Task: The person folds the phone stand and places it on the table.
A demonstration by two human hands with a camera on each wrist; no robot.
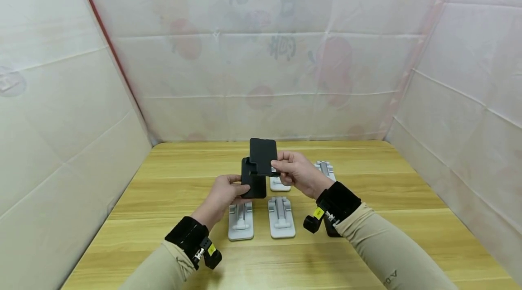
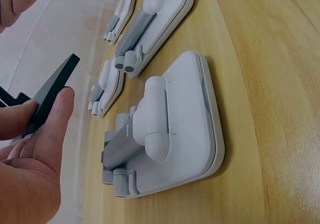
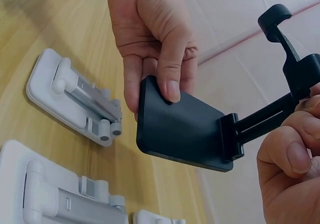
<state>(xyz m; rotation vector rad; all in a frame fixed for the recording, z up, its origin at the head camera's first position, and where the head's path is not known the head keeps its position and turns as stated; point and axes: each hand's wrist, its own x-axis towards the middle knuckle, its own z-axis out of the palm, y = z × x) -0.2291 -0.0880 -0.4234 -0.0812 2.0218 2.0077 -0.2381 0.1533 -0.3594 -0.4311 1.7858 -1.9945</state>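
Observation:
A black folding phone stand (image 3: 180, 129) is held up above the table between both hands, unfolded, with its slotted arm (image 3: 267, 116) hinged to the base plate. My left hand (image 1: 226, 190) pinches the base plate, thumb on its broad face and fingers behind. My right hand (image 1: 299, 172) grips the upper plate (image 1: 263, 154) at its right edge, higher up and farther from me. In the right wrist view, the right fingers (image 3: 290, 151) curl close to the joint at the arm's upper end. The upper plate partly covers the base in the head view.
Several white folded phone stands lie on the wooden table (image 1: 183, 235), two of them nearest, at left (image 1: 241, 231) and centre (image 1: 281, 229). A black item (image 1: 332, 230) lies partly hidden beneath the right wrist. Pale fabric walls (image 1: 261, 77) enclose the table's back and sides.

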